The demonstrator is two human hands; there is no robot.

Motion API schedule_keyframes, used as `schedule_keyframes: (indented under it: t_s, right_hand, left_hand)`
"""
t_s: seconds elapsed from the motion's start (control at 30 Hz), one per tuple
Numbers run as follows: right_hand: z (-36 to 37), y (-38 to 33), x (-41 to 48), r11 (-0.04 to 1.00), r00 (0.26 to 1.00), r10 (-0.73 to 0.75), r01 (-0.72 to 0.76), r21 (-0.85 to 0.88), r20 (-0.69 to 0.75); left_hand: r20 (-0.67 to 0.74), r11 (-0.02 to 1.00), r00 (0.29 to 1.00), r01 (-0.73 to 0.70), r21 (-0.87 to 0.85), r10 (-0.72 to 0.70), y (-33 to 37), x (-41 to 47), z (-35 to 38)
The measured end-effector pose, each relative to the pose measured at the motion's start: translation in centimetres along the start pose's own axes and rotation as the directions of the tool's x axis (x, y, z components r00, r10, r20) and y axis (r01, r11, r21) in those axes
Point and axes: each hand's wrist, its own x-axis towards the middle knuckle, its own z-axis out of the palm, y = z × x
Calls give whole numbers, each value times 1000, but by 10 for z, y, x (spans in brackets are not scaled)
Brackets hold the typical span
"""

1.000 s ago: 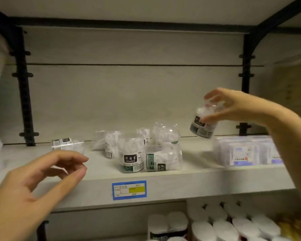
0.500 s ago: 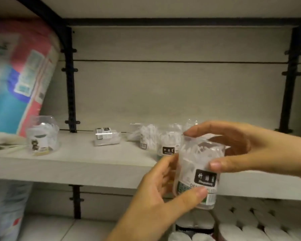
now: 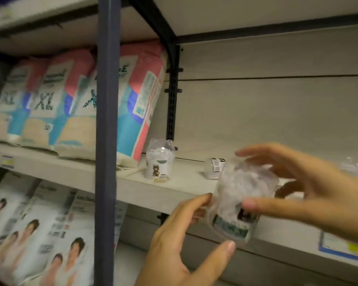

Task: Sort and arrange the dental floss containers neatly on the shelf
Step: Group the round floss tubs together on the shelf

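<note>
A clear plastic floss container [image 3: 239,200] with a green and black label hangs in front of the shelf edge, tilted. My left hand [image 3: 182,240] grips its lower left side with thumb and fingers. My right hand [image 3: 310,188] curls over its top and right side, thumb on the label. Another clear floss container [image 3: 159,159] with a small figure on its label stands upright on the grey shelf [image 3: 132,182], left of my hands. A third container [image 3: 214,168] lies on its side behind the held one, partly hidden.
Large XL packs [image 3: 74,104] in pink, blue and cream fill the shelf bay to the left. A dark upright post [image 3: 106,141] stands in the foreground. Printed packs [image 3: 39,234] sit below left. A blue and yellow price tag [image 3: 343,246] is on the shelf edge at right.
The view has swung left, revealing the XL packs. The container has passed from my right hand alone to both hands and moved left along the shelf front.
</note>
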Motion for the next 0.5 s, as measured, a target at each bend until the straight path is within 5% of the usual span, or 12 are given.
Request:
schedule_keyframes:
  t_s: [0.2,0.5]
  right_hand:
    - [23,-15,81,987,974,148,-158,-44,-169]
    - [54,8,120,891,891,434,-447,-85,-133]
  left_hand:
    - [-7,913,950,-297,278,311,-63,16,-91]
    - [76,901,944,-329,283,321,-73,81,-117]
